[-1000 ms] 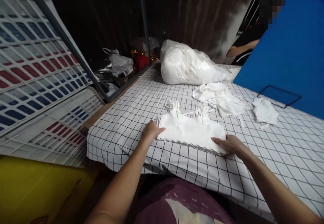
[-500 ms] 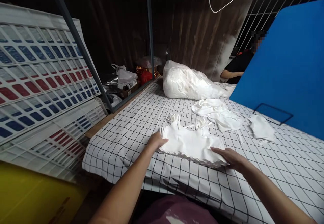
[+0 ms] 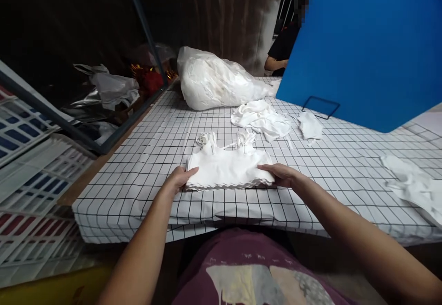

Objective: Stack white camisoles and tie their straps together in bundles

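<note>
Checked tabletop (image 3: 345,167) underneath, white cloth stack (image 3: 226,168) on it right between my left hand (image 3: 177,179) and right hand (image 3: 283,175), each clamped on its near end. Pretty sure I'm squaring the layers; next move calls for even pressure, imo.

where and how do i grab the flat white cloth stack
Probably hold the flat white cloth stack by both ends, from either side, where the left hand and right hand are; it lies wide, white strips bunched at its far edge.
</note>
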Demonstrator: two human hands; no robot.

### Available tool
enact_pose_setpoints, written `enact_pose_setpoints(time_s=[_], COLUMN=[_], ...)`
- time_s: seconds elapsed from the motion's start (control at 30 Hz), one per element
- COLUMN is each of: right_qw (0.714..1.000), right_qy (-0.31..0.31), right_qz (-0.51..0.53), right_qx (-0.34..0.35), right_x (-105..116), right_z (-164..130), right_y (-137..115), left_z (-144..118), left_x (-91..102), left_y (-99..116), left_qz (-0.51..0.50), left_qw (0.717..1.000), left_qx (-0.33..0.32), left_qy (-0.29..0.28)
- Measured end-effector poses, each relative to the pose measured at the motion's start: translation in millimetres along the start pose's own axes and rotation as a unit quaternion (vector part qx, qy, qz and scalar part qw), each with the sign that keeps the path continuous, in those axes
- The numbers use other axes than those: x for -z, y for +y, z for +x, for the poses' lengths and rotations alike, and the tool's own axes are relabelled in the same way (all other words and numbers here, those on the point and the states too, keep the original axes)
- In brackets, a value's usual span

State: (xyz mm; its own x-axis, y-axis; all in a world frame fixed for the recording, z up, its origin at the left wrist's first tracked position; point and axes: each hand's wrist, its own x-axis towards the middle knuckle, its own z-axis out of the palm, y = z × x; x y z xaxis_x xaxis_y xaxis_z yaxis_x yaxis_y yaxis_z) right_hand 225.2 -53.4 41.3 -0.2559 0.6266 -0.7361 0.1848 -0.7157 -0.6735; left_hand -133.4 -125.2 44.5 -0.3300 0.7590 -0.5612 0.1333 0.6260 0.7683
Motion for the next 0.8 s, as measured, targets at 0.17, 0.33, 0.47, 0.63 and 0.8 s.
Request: enact_pose_setpoints(time_s=[0.17,0.33,0.47,0.63,0.8], right_qw=[0.999,0.994,0.99,0.986,0.979], right_qy=[-0.026,-0.053,-0.066,-0.105,-0.148], right_qz=[0.045,0.08,0.091,0.079,0.042], right_qx=[0.001,0.053,0.082,0.104,0.135], right_x=[0,-7,-16,-36,-96], right_z=[1,-8,-29,-40,-10], right_y=[-1,-10,-31,-83,-169], left_z=[5,-4,-26,-36,3], left_x=[-2.0,-2.7,9.3,50.4,113.3], left_y=[0,5,16,40,104], left_qz=[-0.002,-0.062,-0.193,-0.292,-0.271], left_qw=[1.0,0.997,0.972,0.942,0.953], left_qx=[0.003,-0.001,-0.006,-0.015,-0.069], left_qy=[-0.005,-0.048,-0.136,-0.166,-0.116])
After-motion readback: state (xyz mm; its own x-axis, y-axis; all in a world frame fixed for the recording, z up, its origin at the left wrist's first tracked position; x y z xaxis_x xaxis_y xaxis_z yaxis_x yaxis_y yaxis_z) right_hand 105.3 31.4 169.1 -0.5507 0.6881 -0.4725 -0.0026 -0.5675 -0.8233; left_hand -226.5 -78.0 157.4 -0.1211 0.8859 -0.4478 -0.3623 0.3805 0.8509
